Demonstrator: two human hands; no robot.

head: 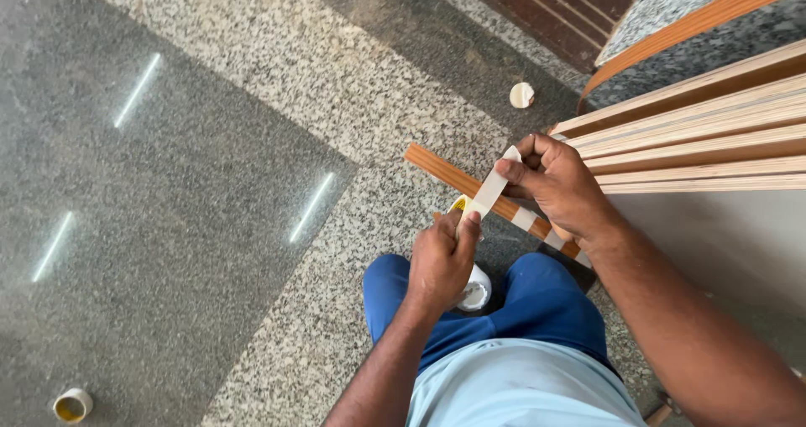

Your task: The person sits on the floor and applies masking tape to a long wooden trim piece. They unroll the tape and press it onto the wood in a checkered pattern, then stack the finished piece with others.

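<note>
Two hands pinch one tape strip: left hand low, right hand high. Light, limp, sticky; best held by its ends.

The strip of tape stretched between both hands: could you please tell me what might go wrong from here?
The tape strip is held taut between the left hand and right hand; it might fold and stick to itself. The tape roll sits loosely by the knee and could roll off across the polished floor.
</note>
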